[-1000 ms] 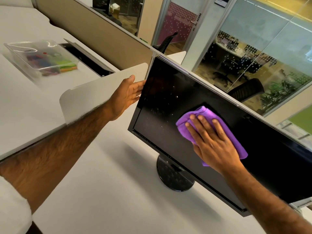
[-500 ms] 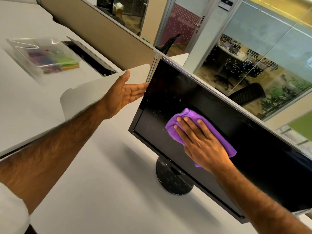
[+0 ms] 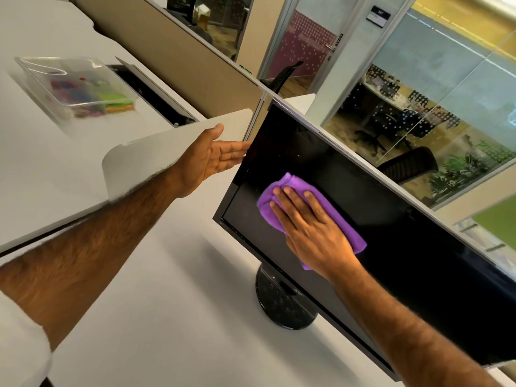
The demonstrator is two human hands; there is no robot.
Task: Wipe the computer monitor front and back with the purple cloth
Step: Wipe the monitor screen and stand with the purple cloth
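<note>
A black computer monitor (image 3: 391, 219) stands on a round black base (image 3: 282, 305) on the white desk. Its dark screen faces me. A folded purple cloth (image 3: 296, 185) lies flat against the left part of the screen. My right hand (image 3: 312, 230) presses on the cloth with straight, spread fingers. My left hand (image 3: 212, 157) is held palm up with straight fingers, and its fingertips touch the monitor's left edge near the top corner.
The white desk (image 3: 167, 317) runs under the monitor. A white divider panel (image 3: 156, 152) stands just left of my left hand. Further left sit a clear plastic box (image 3: 75, 85) with colourful items and an open cable tray. Glass office walls rise behind.
My right hand has slid the purple cloth leftward across the screen, toward the left edge. My left hand has turned from gripping the edge to palm up, fingertips still at the edge.
</note>
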